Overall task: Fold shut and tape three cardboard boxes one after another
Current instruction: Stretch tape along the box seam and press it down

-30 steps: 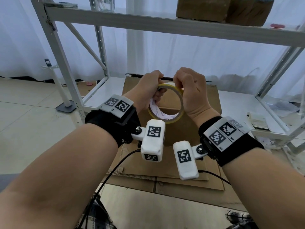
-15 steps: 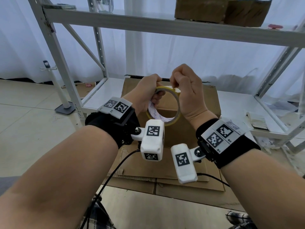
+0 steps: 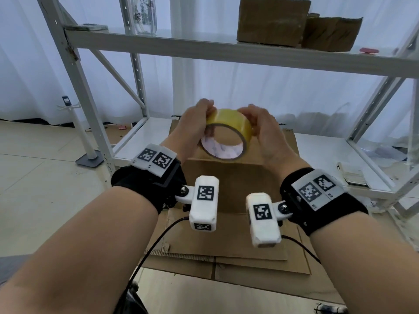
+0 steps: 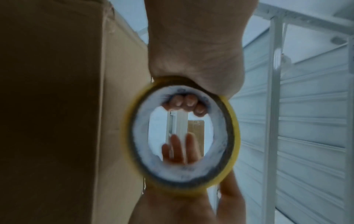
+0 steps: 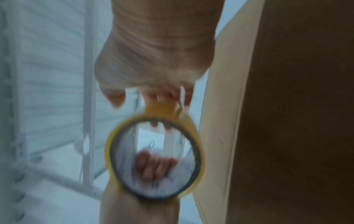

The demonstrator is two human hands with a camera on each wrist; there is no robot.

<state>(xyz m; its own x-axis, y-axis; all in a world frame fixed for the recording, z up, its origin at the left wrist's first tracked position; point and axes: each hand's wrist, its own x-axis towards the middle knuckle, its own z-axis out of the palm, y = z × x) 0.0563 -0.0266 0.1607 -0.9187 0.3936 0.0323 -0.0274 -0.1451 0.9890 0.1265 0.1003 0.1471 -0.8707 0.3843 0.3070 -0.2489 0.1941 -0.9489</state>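
A roll of yellow tape (image 3: 229,125) with a white core is held in the air between both hands, its outer band turned up. My left hand (image 3: 205,123) grips it from the left, with fingers (image 4: 184,104) hooked inside the core. My right hand (image 3: 257,126) lies against the right side, its fingers (image 5: 165,95) stretched over the outer band and the thumb off the roll. Just below stands a brown cardboard box (image 3: 226,180), also seen beside the left wrist (image 4: 57,106) and the right wrist (image 5: 287,121). Its top is hidden behind the roll and hands.
The box stands on flattened cardboard sheets (image 3: 226,259) on the floor, in front of a white metal rack (image 3: 226,53). Two more cardboard boxes (image 3: 272,21) sit on its upper shelf beside a glass jar (image 3: 145,14). A paper stack (image 3: 353,175) lies on the low shelf at right.
The roll has tipped from facing me on edge to showing its outer band. My right hand has gone from pinching the roll's top to lying spread along its side. The left grip is unchanged.
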